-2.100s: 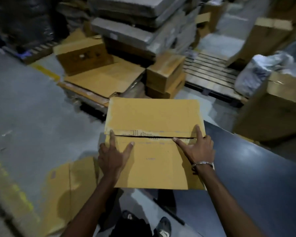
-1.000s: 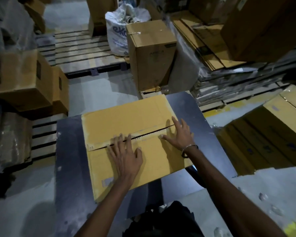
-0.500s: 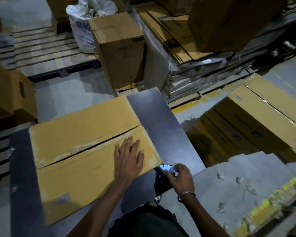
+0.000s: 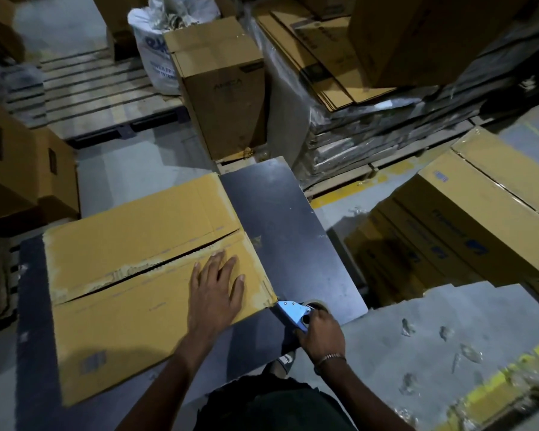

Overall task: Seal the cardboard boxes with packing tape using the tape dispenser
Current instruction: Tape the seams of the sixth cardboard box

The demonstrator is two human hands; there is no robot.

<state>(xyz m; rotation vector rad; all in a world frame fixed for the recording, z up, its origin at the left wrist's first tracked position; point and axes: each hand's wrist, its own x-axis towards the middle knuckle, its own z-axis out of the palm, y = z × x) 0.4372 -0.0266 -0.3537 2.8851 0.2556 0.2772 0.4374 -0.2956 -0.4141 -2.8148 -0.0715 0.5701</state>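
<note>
Nearest, at the worktop's near right edge: right hand [image 4: 319,332], bracelet on the wrist, fingers curled round the handle of a blue metal tape dispenser [image 4: 294,312] with its roll of tape just behind, the dispenser's front end touching the near right corner of the box. Left of that: left hand [image 4: 217,286] laid flat, fingers straight and spread, pressed on the near flap of a flat yellow-brown cardboard box [image 4: 143,265] close to its right end. Box lying on a dark, glossy worktop [image 4: 280,222], its two top flaps meeting along a ragged seam, a narrow dark gap open between them, no tape seen across it. Right of the worktop, on the grey floor: long brown cartons [image 4: 467,222] lying on their sides beside a yellow floor line. Beyond the worktop: a tall upright brown carton [image 4: 221,88], a white printed sack [image 4: 159,48] just behind it, a bare wooden pallet [image 4: 100,94] to the left, and flattened cardboard stacked on wrapped grey bundles [image 4: 371,119] to the right.
</note>
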